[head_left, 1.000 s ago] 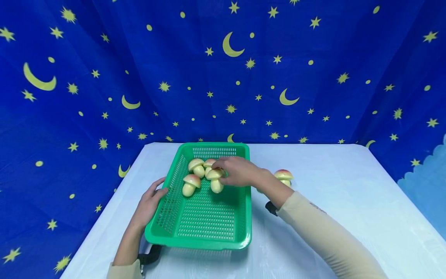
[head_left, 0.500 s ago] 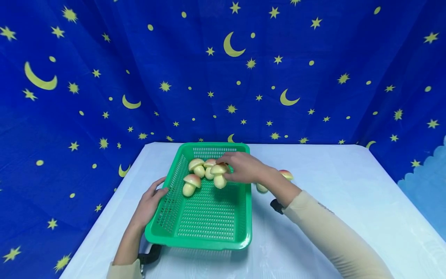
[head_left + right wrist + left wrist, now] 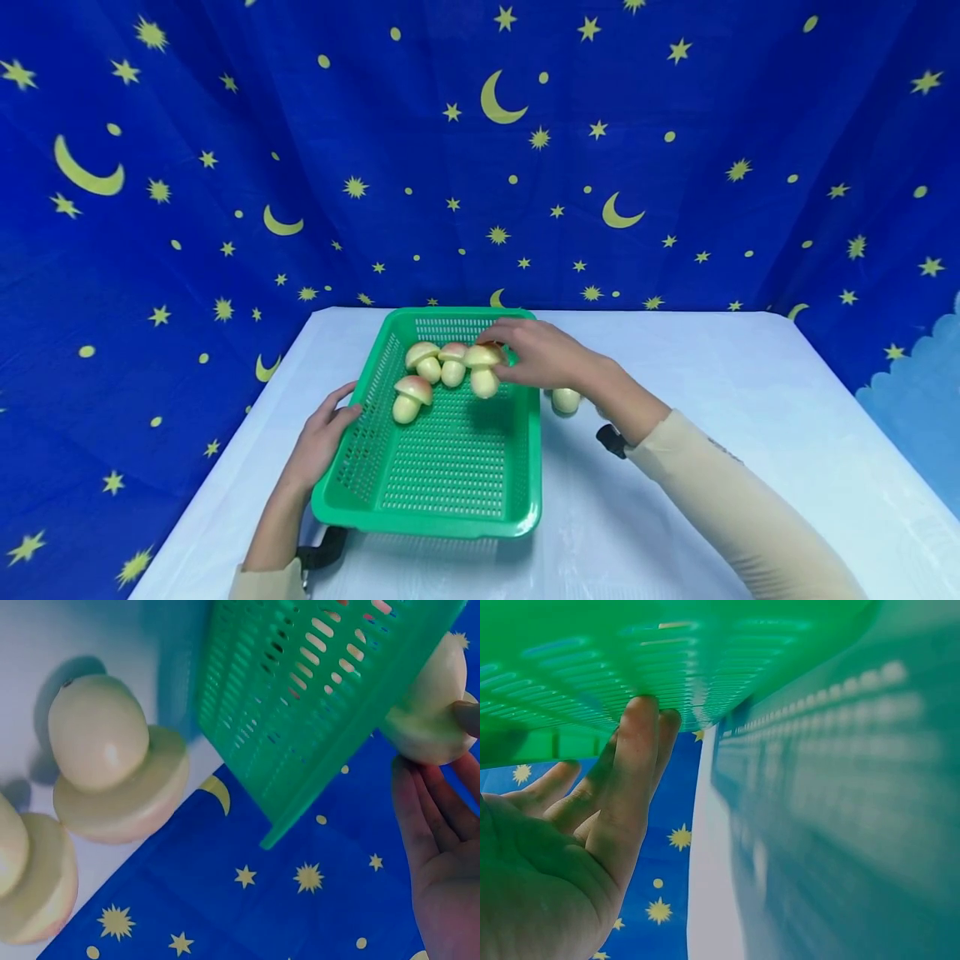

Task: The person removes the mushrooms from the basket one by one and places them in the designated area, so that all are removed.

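Head view: a toy mushroom (image 3: 482,372), smooth and slightly glossy, with a rounded cream cap blushed reddish-brown on top and a plump pale stem, hangs stem down in the far right part of a green basket (image 3: 427,523). The right hand (image 3: 546,353) pinches it by the cap between thumb and fingers and hides part of that cap. Whether the stem touches the basket floor cannot be told. Close by in the basket are three similar mushrooms (image 3: 412,399), two side by side toward the far end and one nearer. The left hand (image 3: 318,446) grips the basket's left rim. On the white table (image 3: 735,367), just outside the basket's right wall, a loose mushroom (image 3: 566,401) is partly covered by the right wrist. Behind hangs a blue cloth (image 3: 420,108) with yellow moons and stars.

Left wrist view: the left hand's long fingers (image 3: 630,765) reach up against the outside of the slotted basket; its shadow falls on the table.

Right wrist view, tipped round: fingers hold the mushroom, partly behind the basket's rim. The basket wall stands between it and two pale mushrooms (image 3: 101,735) on the table, one cut by the picture's edge.
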{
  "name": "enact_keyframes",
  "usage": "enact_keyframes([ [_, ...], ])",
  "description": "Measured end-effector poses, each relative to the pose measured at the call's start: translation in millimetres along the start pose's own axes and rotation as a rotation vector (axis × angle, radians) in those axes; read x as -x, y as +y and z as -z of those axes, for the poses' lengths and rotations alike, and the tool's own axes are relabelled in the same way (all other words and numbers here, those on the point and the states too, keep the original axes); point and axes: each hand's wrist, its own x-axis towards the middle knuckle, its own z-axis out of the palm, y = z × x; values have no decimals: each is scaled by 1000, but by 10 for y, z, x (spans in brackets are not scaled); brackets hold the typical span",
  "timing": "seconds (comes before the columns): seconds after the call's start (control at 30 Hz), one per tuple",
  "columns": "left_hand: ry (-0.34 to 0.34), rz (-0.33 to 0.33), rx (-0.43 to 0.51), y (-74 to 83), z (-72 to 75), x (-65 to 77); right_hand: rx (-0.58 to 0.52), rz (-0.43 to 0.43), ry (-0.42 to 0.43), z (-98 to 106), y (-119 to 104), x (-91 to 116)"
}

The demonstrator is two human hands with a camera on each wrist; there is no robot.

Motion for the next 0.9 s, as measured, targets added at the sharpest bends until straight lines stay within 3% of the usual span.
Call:
enact_keyframes([
  [0.4, 9, -14, -34, 19, -10, 2, -34, 25, 73, 120, 92, 138],
  [0.9, 11, -22, -32, 20, -13, 13, -37, -42, 75, 245, 192, 296],
])
